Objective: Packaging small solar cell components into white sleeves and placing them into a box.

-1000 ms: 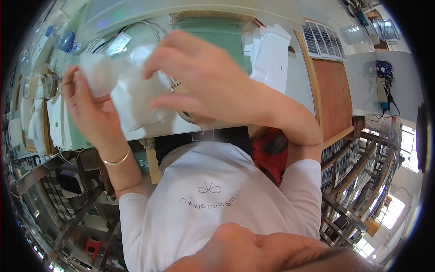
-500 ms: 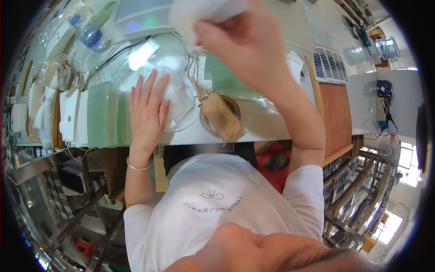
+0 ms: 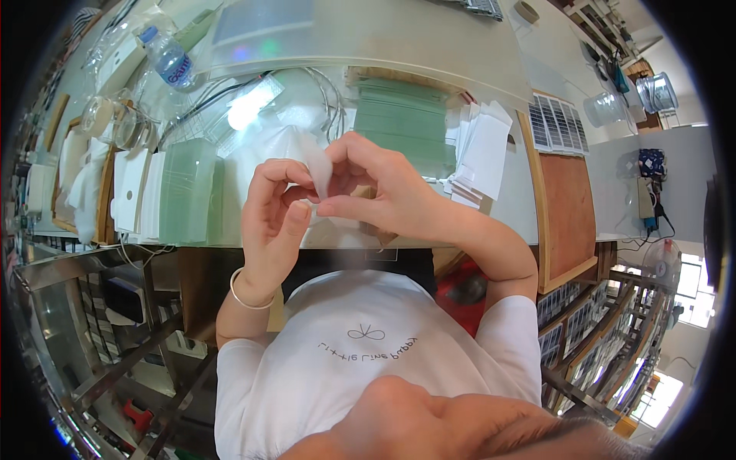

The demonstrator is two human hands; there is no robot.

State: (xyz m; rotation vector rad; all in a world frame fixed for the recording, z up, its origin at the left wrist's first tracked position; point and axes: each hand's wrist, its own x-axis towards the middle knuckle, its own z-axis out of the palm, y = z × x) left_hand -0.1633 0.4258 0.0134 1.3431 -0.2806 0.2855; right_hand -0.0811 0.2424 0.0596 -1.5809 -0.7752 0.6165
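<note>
In front of my chest, both hands meet around a thin, soft white sheet (image 3: 317, 165), which may be tissue or film. My right hand (image 3: 383, 190) pinches it from the right between thumb and fingers. From the left, my left hand (image 3: 272, 215) has its fingers curled in, their tips against the sheet's edge. A crumpled heap of white material (image 3: 280, 144) lies on the table just behind. The brown taped block (image 3: 377, 230) is mostly hidden beneath my right hand.
Green sheets (image 3: 402, 115) lie stacked in the middle, with white cards (image 3: 483, 149) to their right. More green sheets (image 3: 184, 192) stand at the left. A water bottle (image 3: 167, 60) is at the back left. A wood-framed board (image 3: 567, 215) sits at the right.
My right hand came down and in from the far side, bringing the blurred white thing toward my left hand. My left hand lifted from lying flat on the heap and curled its fingers.
</note>
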